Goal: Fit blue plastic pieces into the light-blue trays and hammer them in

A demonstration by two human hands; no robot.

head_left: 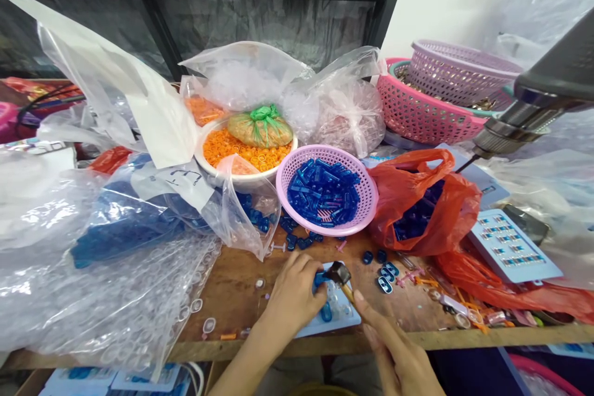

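A clear bag (pixel 125 303) of clear rings lies at the far left, reaching over the front edge of the table (pixel 232 288). Against it, further back, is a bag of blue pieces (pixel 130 223). Next comes a white bowl (pixel 255 180) of orange rings, with a green-tied bag (pixel 262 130) on top.

In front, the left hand (pixel 294 291) has its fingers closed on a blue part (pixel 319 281) above a pale blue tray (pixel 346 320) at the table's front edge. Clear pieces (pixel 341 303) sit in the tray. Behind the hands stands a purple basket (pixel 369 192) of blue parts. A hammer (pixel 340 273) has its head just beside the held part; whether they touch, I cannot tell. The right hand (pixel 392 343) is wrapped round its handle.

To the right, small blue caps (pixel 387 275) lie on the table near an open red bag (pixel 387 198), also with blue pieces inside. Behind is a pink basket (pixel 427 114). A drill (pixel 510 127) slants down from the right, above a pale block (pixel 550 267) holding rows of small parts.
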